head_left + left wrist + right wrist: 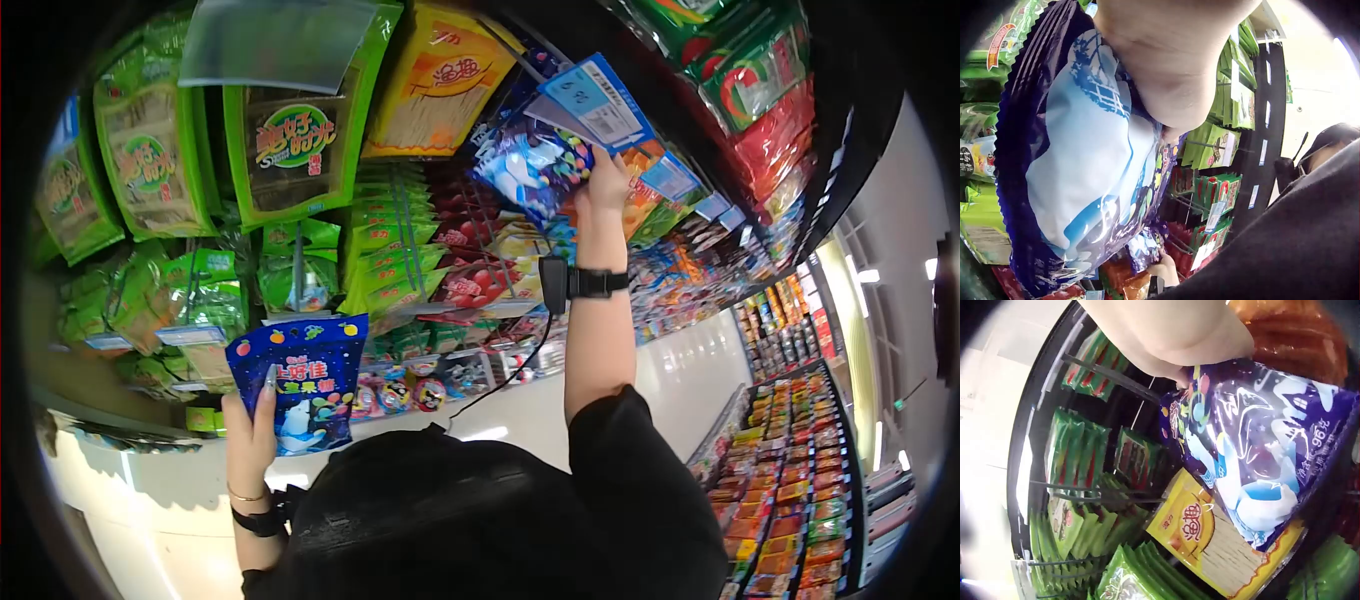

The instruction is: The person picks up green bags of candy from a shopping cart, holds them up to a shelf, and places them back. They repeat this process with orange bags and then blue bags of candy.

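Observation:
In the head view, my left hand [250, 430] grips a dark blue candy bag [325, 415] by its lower left side, thumb across its front. The same bag [1085, 156] fills much of the left wrist view, with its polar bear print showing. Higher up at the shelf, my right hand [608, 182] pinches the edge of a second blue candy bag [530, 170] with a matching print. A blue price tag [590, 100] overlaps this bag's top edge. The right wrist view shows the second bag [1241, 450] below my right hand [1172, 331], its fingertips partly hidden.
Green snack packs [295, 140] and a yellow pack [440, 80] hang beside the second bag. Metal hooks [1097, 490] stick out with more packs on them. Red packs [475, 240] hang below. Another stocked shelf [790, 470] stands across the pale floor [670, 370].

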The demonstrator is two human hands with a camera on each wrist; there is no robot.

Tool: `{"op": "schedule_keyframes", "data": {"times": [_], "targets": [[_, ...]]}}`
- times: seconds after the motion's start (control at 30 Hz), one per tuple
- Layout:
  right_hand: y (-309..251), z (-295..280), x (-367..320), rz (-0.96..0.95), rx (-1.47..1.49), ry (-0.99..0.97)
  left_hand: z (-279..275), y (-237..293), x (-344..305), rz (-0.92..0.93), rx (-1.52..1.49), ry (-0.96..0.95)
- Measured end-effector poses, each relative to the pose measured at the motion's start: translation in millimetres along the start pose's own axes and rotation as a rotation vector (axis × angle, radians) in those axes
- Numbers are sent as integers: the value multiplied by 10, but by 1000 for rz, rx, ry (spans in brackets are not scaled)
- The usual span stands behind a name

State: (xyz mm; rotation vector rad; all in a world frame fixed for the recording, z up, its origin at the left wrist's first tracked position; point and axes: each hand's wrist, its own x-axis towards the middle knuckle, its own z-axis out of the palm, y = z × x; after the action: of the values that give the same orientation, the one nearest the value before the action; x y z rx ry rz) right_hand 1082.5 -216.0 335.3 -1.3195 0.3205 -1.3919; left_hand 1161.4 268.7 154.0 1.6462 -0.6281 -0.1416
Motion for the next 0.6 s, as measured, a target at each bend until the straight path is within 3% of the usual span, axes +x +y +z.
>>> {"op": "schedule_keyframes", "data": {"times": [0.13, 0.2, 0.23, 0.27, 0.3, 0.33, 0.37, 0.4, 0.43, 0.47, 0.5, 0.53, 0.6], "targets": [[133, -7, -39, 37, -30, 83, 38, 213, 32, 79, 57, 0], [-17, 141, -493, -196, -92, 82, 14, 279, 26, 102, 98, -32], [-26, 117, -731, -213, -89, 91, 20, 326, 22, 101, 106, -35], [-101, 140, -985, -317, -232, 153, 24, 362, 23, 118, 114, -36], [-160, 94, -1206, -382, -206, 24, 21, 353, 24, 129, 110, -40], [-224, 47, -1478, -262, -295, -1, 91, 328, 59, 113, 72, -37], [70, -97, -1653, -178, -208, -49, 130, 317, 86, 100, 32, -31], [-100, 63, -1931, -153, -261, -166, 145, 333, 114, 2, 0, -98], [-139, 140, -2143, -48, -96, -306, 252, 381, 157, 46, 17, -76], [-112, 125, -2266, -54, -120, -523, 328, 426, 222, 56, 48, -143], [-135, 121, -2388, 315, 200, -720, 406, 475, 295, 64, 76, -212], [-203, 174, -2414, 486, 273, -877, 516, 532, 370, 87, 99, -276], [-219, 186, -2520, 611, 226, -681, 705, 707, 467, 191, 140, -381]]}}
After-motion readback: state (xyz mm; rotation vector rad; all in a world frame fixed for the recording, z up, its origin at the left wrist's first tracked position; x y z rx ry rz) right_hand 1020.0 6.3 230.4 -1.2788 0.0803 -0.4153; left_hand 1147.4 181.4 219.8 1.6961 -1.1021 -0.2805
